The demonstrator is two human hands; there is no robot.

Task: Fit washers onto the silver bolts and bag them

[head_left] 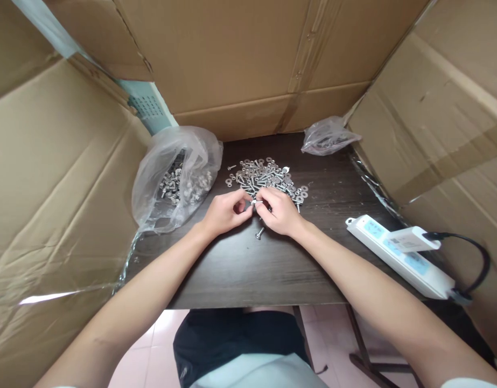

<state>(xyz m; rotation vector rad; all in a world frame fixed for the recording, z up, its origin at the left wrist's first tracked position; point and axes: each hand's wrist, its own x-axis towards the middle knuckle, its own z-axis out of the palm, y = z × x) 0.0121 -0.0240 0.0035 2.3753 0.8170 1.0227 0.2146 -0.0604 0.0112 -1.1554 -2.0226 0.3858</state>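
Note:
Over the middle of the dark table, my left hand and my right hand meet, fingertips nearly touching. Thumb and fingers of both are pinched on a small silver bolt that lies sideways between them; any washer or nut on it is too small to make out. Just beyond my hands spreads a loose pile of bolts, nuts and flat washers. On my side of the pile, a single bolt lies by itself below my right hand.
At the left stands an open clear plastic bag with more bolts inside. A smaller plastic bag lies at the back right. A white power strip with a plugged-in adapter sits at the right. Cardboard walls enclose the table.

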